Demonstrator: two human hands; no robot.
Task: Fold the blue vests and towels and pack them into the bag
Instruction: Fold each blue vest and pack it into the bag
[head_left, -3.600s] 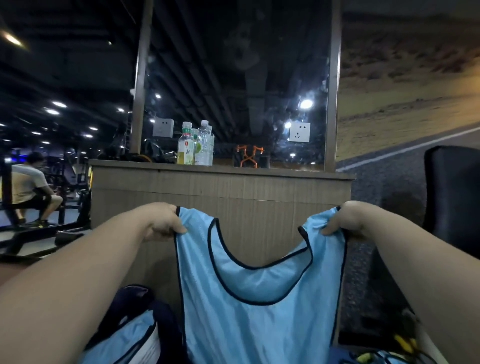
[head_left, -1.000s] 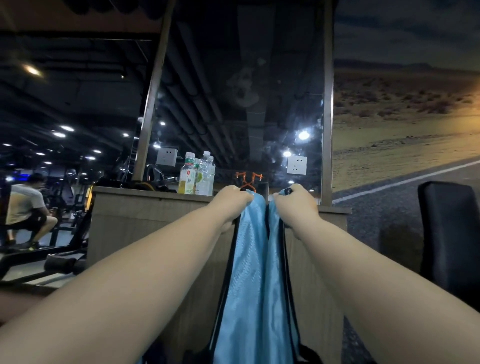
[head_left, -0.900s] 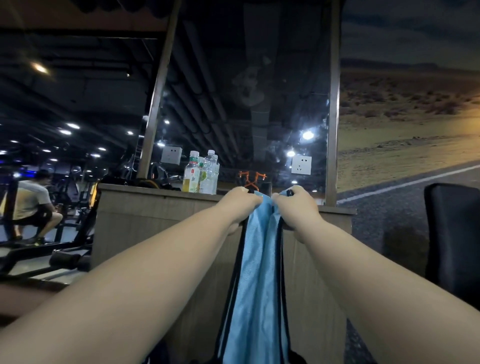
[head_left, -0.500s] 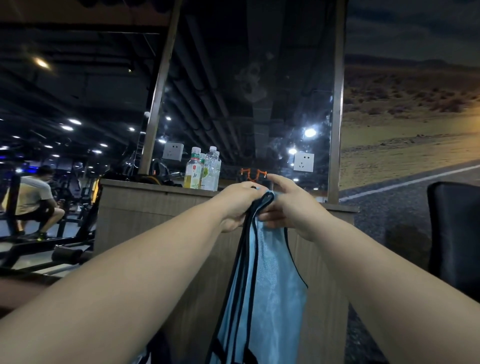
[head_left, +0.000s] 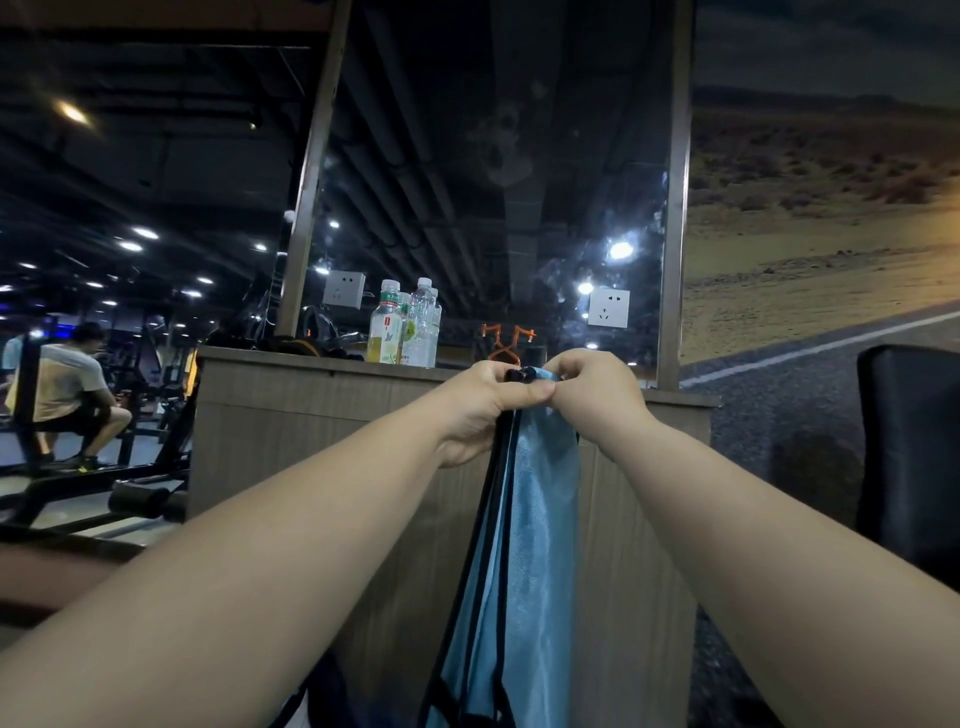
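Hands, left (head_left: 482, 411) and right (head_left: 593, 396), in pinch on blue vest (head_left: 536, 545); bottle labels (head_left: 385, 339) illegible

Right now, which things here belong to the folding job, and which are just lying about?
Job: blue vest; left hand and right hand, each grip pinching its top.
Lying about: bottles, wooden counter, wall socket, black chair.

Light-blue shiny fabric vest (head_left: 537, 519), black piping down its edges. Grey-brown wood-grain counter (head_left: 311, 415). On counter's top edge: clear plastic bottle (head_left: 385, 332), yellow drink, green-and-white label. White square wall socket (head_left: 608, 307). Orange metal frame (head_left: 506, 338). Sandy tan desert mural (head_left: 805, 234), white road stripe, dark sky.
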